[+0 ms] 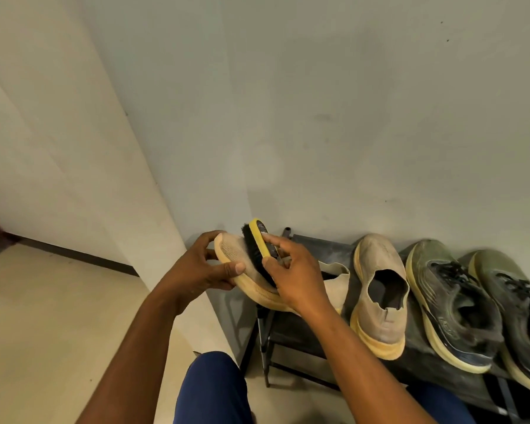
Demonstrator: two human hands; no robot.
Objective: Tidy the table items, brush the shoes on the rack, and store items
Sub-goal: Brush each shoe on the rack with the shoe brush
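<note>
My left hand grips the toe end of a beige knit slip-on shoe with a yellowed sole, held in the air left of the rack. My right hand holds a yellow-backed shoe brush with black bristles, and the bristles press against the shoe's upper. The heel of the held shoe points right, partly hidden behind my right hand. The matching beige shoe stands on the dark shoe rack.
Two olive-green lace-up sneakers sit on the rack's top shelf at the right, one cut off by the frame edge. A white wall stands behind the rack, with a wall corner to the left. My knees in blue trousers are below.
</note>
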